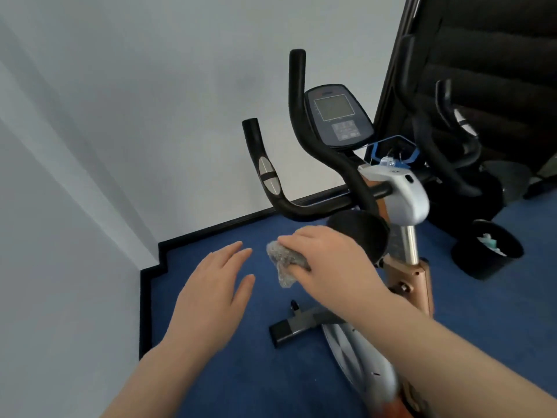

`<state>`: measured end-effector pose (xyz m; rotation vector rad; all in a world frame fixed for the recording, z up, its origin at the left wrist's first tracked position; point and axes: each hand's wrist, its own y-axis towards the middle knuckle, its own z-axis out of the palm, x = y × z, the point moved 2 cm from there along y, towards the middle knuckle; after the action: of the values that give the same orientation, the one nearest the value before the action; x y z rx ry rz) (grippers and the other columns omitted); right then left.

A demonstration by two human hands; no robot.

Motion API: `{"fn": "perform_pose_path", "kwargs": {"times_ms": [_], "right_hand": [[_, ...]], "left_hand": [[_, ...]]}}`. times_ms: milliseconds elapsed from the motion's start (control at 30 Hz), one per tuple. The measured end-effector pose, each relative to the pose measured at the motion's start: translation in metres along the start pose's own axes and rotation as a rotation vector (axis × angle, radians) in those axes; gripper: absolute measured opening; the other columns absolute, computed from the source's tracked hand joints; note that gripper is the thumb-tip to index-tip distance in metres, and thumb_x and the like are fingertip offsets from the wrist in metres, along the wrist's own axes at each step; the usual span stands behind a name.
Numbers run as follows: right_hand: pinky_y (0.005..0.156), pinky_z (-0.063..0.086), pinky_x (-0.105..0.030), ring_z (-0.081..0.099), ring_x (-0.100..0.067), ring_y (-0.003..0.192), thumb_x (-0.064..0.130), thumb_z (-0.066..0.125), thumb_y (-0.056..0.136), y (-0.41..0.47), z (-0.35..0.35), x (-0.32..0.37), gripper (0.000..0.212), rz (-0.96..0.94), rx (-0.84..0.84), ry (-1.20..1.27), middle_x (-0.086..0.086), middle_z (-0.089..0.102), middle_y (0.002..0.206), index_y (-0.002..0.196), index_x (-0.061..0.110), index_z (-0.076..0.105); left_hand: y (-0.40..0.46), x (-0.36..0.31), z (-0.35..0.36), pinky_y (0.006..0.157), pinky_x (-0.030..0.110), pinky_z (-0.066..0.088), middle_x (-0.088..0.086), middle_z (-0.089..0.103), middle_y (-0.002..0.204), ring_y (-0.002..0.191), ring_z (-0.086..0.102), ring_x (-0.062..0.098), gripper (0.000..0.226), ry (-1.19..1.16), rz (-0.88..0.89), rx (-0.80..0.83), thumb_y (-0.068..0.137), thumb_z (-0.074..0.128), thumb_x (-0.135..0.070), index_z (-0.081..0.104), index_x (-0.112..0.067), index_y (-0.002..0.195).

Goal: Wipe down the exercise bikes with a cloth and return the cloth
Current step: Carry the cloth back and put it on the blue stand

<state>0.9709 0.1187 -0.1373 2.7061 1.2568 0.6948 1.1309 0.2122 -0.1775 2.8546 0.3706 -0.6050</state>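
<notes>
- Left hand (211,285): released, fingers straight, hovering over the floor (211,372).
- Right hand (328,260): grip clenched around the crumpled cloth (283,260), below the handlebar (301,203) of the exercise bike (404,194); best wiped along the bar with firm, overlapping strokes.
- Black bin (485,260), far right: holds pale items, indistinct.

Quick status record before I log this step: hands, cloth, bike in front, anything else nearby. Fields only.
left hand: open, fingers straight, holds nothing, over the blue carpet
right hand: grips the cloth
cloth: crumpled, grey, below the handlebar, not touching it
bike console: screen blank
second bike: right of the first, against a dark panel
black bin: on the floor at right, items inside
</notes>
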Motion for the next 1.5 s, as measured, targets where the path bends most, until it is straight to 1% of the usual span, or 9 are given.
{"fn": "perform_pose_path", "kwargs": {"times_ms": [133,300,367,467,633,800,933,1167,1500], "right_hand": [[0.076,0.045,-0.024,0.055,-0.013,0.101,0.029,0.064,0.085,-0.056,0.021,0.009,0.03,0.184,-0.049,-0.011,0.008,0.059,0.108,0.115,0.025,0.063],[0.069,0.043,-0.02,0.056,-0.009,0.091,0.041,0.067,0.08,-0.135,0.037,0.031,0.023,0.51,-0.105,-0.008,0.012,0.056,0.1,0.099,0.028,0.063],[0.068,0.041,-0.019,0.055,-0.007,0.091,0.043,0.068,0.079,-0.17,0.042,0.039,0.023,0.637,-0.117,-0.015,0.013,0.055,0.099,0.098,0.03,0.062],[0.069,0.046,-0.022,0.054,-0.006,0.093,0.043,0.066,0.08,-0.224,0.043,0.051,0.023,0.809,-0.145,-0.037,0.016,0.052,0.101,0.1,0.033,0.062],[0.073,0.047,-0.031,0.054,-0.009,0.096,0.044,0.064,0.08,-0.326,0.019,0.074,0.023,1.099,-0.199,-0.11,0.016,0.053,0.104,0.101,0.036,0.062],[0.062,0.037,-0.022,0.052,-0.007,0.095,0.044,0.065,0.081,-0.428,-0.016,0.096,0.023,1.338,-0.282,-0.17,0.017,0.052,0.103,0.102,0.036,0.06],[0.059,0.037,-0.023,0.054,-0.008,0.089,0.042,0.068,0.079,-0.509,-0.043,0.114,0.019,1.484,-0.383,-0.208,0.014,0.054,0.098,0.096,0.036,0.062],[0.052,0.03,-0.012,0.047,-0.004,0.077,0.042,0.065,0.08,-0.668,-0.082,0.112,0.014,1.61,-0.436,-0.237,0.017,0.052,0.095,0.091,0.034,0.063],[0.051,0.028,-0.014,0.047,-0.004,0.08,0.042,0.064,0.08,-0.836,-0.164,0.049,0.015,1.551,-0.362,-0.231,0.018,0.052,0.097,0.093,0.035,0.061]], "left_hand": [[-0.03,0.0,-0.005,0.108,0.02,0.027,-0.017,0.04,0.142,0.132,0.035,0.005,0.049,0.024,0.105,0.008,0.091,0.033,-0.048,0.046,-0.03,0.135],[-0.069,-0.006,0.011,0.103,0.012,0.018,-0.02,0.042,0.141,0.131,0.034,0.001,0.047,0.014,0.283,0.172,0.093,0.031,-0.049,0.046,-0.032,0.134],[-0.085,-0.013,0.022,0.103,0.013,0.019,-0.019,0.045,0.138,0.129,0.037,0.002,0.05,-0.005,0.346,0.239,0.09,0.028,-0.05,0.049,-0.031,0.131],[-0.111,-0.03,0.044,0.107,0.016,0.024,-0.018,0.043,0.14,0.131,0.035,0.002,0.042,-0.067,0.42,0.371,0.094,0.039,-0.043,0.048,-0.03,0.133],[-0.166,-0.089,0.07,0.109,0.018,0.023,-0.017,0.041,0.141,0.132,0.034,0.003,0.042,-0.115,0.655,0.55,0.094,0.044,-0.038,0.045,-0.03,0.135],[-0.217,-0.154,0.093,0.109,0.025,0.03,-0.014,0.047,0.138,0.129,0.039,0.006,0.04,-0.119,0.879,0.616,0.092,0.046,-0.037,0.049,-0.029,0.131],[-0.264,-0.207,0.103,0.106,0.025,0.032,-0.017,0.048,0.135,0.125,0.042,0.006,0.039,-0.138,0.98,0.64,0.091,0.048,-0.036,0.05,-0.03,0.129],[-0.351,-0.302,0.139,0.104,0.026,0.032,-0.013,0.048,0.137,0.127,0.041,0.007,0.039,-0.171,0.956,0.628,0.092,0.049,-0.034,0.05,-0.028,0.13],[-0.449,-0.43,0.173,0.096,0.024,0.031,-0.005,0.055,0.131,0.121,0.048,0.015,0.034,-0.229,0.719,0.518,0.09,0.055,-0.026,0.056,-0.021,0.124]]}}
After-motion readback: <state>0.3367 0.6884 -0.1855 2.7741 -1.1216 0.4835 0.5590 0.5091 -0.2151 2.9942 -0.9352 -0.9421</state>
